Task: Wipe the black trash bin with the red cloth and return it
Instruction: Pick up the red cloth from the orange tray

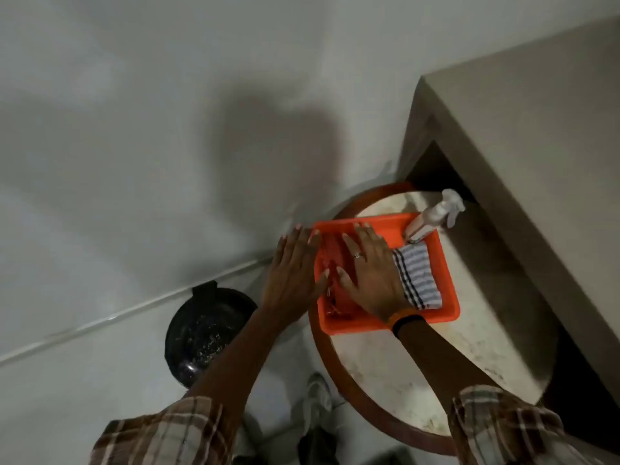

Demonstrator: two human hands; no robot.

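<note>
A soft, crumpled red cloth [337,273] is seen lying in the left part of a shallow orange plastic tray [446,280], directly under and between the two hands. The left hand [295,263] is laid flat with fingers spread at the tray's left rim, and the right hand [369,266] is pressed palm-down over the cloth; neither is closed around anything. To the right of the right hand, a folded grey-and-white striped cloth [417,280] is kept in the same tray, and beyond it a clear spray bottle [432,218] is leaned on the far corner.

The red cloth is judged light, limp and easily bunched, so it can be gathered anywhere; a pinch at its middle would probably lift it whole without trailing. Motion blur hides its folds.

The round black plastic trash bin [208,333] stands on the pale tiled floor [100,162], below and to the left of the left forearm, well apart from the tray. It looks light and rigid, best held at its rim.

The tray rests on a round wood-rimmed table [385,380]. Open floor lies to the left; a beige counter [536,162] crowds the right.
</note>
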